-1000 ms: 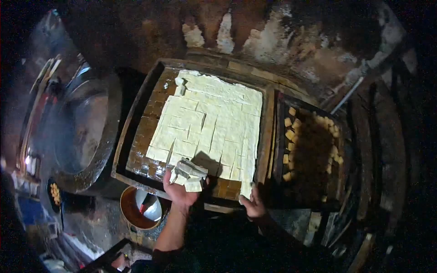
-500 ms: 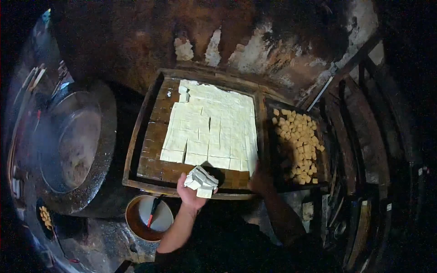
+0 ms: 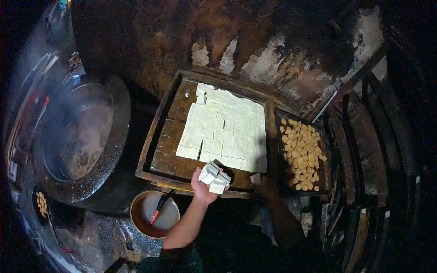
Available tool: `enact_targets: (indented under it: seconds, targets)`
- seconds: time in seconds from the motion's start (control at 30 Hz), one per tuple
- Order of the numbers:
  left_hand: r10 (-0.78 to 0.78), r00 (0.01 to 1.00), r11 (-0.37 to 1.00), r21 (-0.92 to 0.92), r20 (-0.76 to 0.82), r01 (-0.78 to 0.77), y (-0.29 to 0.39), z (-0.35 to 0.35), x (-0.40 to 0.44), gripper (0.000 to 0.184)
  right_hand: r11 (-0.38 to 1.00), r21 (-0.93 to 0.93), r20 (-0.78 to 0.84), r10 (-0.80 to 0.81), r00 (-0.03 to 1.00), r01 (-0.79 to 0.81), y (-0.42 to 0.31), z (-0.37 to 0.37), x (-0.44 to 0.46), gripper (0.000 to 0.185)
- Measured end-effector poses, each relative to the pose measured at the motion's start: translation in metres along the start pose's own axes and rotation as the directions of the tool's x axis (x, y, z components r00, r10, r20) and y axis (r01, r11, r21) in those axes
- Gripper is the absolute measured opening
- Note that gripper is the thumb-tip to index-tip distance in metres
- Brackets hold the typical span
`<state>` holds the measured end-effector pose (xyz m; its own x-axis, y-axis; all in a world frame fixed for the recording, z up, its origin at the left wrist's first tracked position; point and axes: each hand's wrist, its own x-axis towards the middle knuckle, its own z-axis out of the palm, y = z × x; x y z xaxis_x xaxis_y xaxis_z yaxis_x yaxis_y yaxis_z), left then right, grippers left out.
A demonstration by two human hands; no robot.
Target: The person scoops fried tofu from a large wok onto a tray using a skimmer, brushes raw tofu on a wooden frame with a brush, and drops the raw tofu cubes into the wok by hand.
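My left hand [image 3: 204, 191] is turned palm up below the front of the slab, with several white tofu blocks [image 3: 214, 176] piled on it and fingers curled around them. In deep shadow at the tray's front right, my right hand [image 3: 266, 188] has a single pale tofu piece [image 3: 256, 178] at its fingertips. A large white tofu slab [image 3: 227, 129], scored into squares with a few open cuts, lies in the wooden tray [image 3: 166, 143]. Its front right corner is notched.
Golden-brown tofu cubes [image 3: 302, 152] fill part of a dark tray at right. A big steaming wok [image 3: 75, 136] stands at left. Below it, a round basin [image 3: 154, 214] holds cloudy liquid and a red-handled tool [image 3: 156, 214]. More brown cubes [image 3: 42, 204] sit far left.
The view has shifted, so the scene sits farther right. My right hand has drawn back from the slab's front right corner, and a tofu piece now shows at its fingertips. My left hand still holds its blocks.
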<state>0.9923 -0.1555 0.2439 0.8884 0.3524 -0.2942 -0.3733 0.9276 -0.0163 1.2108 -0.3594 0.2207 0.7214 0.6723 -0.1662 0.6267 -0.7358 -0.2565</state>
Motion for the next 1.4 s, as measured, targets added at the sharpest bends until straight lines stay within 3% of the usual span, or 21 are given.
enact_targets:
  seconds: [0.1, 0.23, 0.33, 0.4, 0.47, 0.5, 0.53, 0.57, 0.63, 0.77, 0.8, 0.83, 0.9, 1.0, 1.03, 1.07, 1.1, 1.17, 1.23, 1.27, 1.4]
  targets:
    - [0.02, 1.0, 0.999, 0.038, -0.016, -0.02, -0.001, -0.001, 0.001, 0.063, 0.971, 0.216, 0.072, 0.092, 0.993, -0.106, -0.052, -0.026, -0.018, 0.059]
    - [0.038, 0.999, 0.999, 0.016, -0.023, -0.037, -0.003, -0.001, 0.003, 0.063, 0.973, 0.224, 0.041, 0.046, 0.998, -0.054, -0.023, 0.009, -0.004, 0.051]
    - [0.054, 0.997, 0.998, 0.026, -0.05, -0.053, -0.004, -0.002, 0.013, 0.055, 0.894, 0.443, -0.217, 0.031, 0.976, 0.07, -0.029, 0.003, 0.012, 0.045]
    - [0.081, 0.984, 0.996, 0.059, -0.156, -0.072, -0.008, 0.008, 0.014, 0.052, 0.395, 0.918, 0.06, -0.164, 0.985, 0.01, -0.104, -0.054, -0.012, 0.036]
    - [0.095, 0.969, 0.991, 0.114, -0.226, -0.071, -0.013, 0.017, 0.02, 0.051, 0.33, 0.943, 0.15, -0.305, 0.94, -0.044, -0.132, -0.053, -0.012, 0.026]
    - [0.15, 0.971, 0.988, 0.074, -0.188, -0.138, -0.016, 0.015, 0.026, 0.049, 0.395, 0.914, 0.087, -0.406, 0.91, 0.09, -0.142, -0.038, -0.005, 0.028]
    - [0.207, 0.966, 0.978, 0.031, -0.152, -0.205, -0.019, 0.013, 0.03, 0.047, 0.702, 0.633, 0.025, -0.442, 0.897, 0.328, -0.163, -0.047, -0.005, 0.036]
    - [0.176, 0.963, 0.984, 0.021, -0.206, -0.175, -0.015, 0.023, 0.02, 0.044, 0.711, 0.516, -0.059, -0.527, 0.848, 0.477, -0.193, -0.081, -0.018, 0.048]
    - [0.274, 0.953, 0.962, 0.045, -0.132, -0.27, -0.015, 0.037, 0.015, 0.042, 0.786, 0.429, -0.029, -0.481, 0.876, 0.446, -0.213, -0.083, -0.016, 0.059]
    - [0.324, 0.942, 0.946, -0.036, 0.09, -0.322, 0.003, -0.002, 0.041, 0.054, 0.551, 0.373, -0.381, -0.642, 0.665, 0.746, -0.221, -0.065, 0.011, 0.063]
    - [0.1, 0.959, 0.949, -0.315, 0.264, -0.012, 0.008, -0.011, 0.046, 0.057, 0.565, 0.369, -0.384, -0.631, 0.674, 0.738, -0.223, -0.059, 0.018, 0.063]
    - [0.165, 0.934, 0.983, -0.135, 0.316, -0.128, 0.009, 0.017, 0.038, 0.059, 0.577, 0.363, -0.387, -0.62, 0.682, 0.731, -0.222, -0.056, 0.029, 0.063]
    - [0.357, 0.934, 0.933, -0.045, 0.002, -0.356, 0.01, 0.047, 0.048, 0.069, 0.524, 0.46, -0.48, -0.533, 0.697, 0.717, -0.211, -0.064, 0.072, 0.059]
    - [0.301, 0.954, 0.954, 0.002, 0.011, -0.301, 0.025, 0.057, 0.055, 0.084, 0.664, 0.647, -0.437, -0.08, 0.896, 0.375, -0.14, -0.033, 0.207, 0.044]
    - [0.308, 0.95, 0.951, 0.044, -0.046, -0.306, 0.031, 0.052, 0.056, 0.085, 0.813, 0.439, -0.553, -0.092, 0.828, 0.383, -0.121, -0.07, 0.239, 0.045]
    - [0.316, 0.947, 0.948, -0.007, -0.061, -0.317, 0.037, 0.043, 0.057, 0.089, 0.974, 0.099, -0.587, -0.108, 0.802, 0.203, -0.088, -0.07, 0.285, 0.051]
    - [0.326, 0.942, 0.942, -0.061, -0.077, -0.331, 0.044, 0.038, 0.061, 0.094, 0.995, 0.065, -0.592, -0.019, 0.806, 0.071, -0.061, -0.06, 0.321, 0.054]
    - [0.338, 0.917, 0.928, -0.089, -0.213, -0.362, 0.052, 0.061, 0.054, 0.093, 0.968, 0.23, -0.527, 0.213, 0.823, -0.104, -0.028, -0.039, 0.376, 0.061]
    - [0.524, 0.749, 0.849, 0.183, -0.407, -0.495, 0.057, 0.06, 0.06, 0.093, 0.94, 0.259, -0.487, 0.325, 0.811, -0.221, -0.025, -0.036, 0.395, 0.064]
    - [0.452, 0.856, 0.89, 0.062, -0.252, -0.452, 0.057, 0.064, 0.054, 0.09, 0.937, 0.263, -0.476, 0.332, 0.814, -0.228, -0.026, -0.044, 0.398, 0.064]
    - [0.587, 0.697, 0.808, 0.252, -0.411, -0.532, 0.065, 0.027, 0.062, 0.088, 0.908, 0.371, -0.341, 0.327, 0.882, -0.193, -0.019, -0.065, 0.401, 0.055]
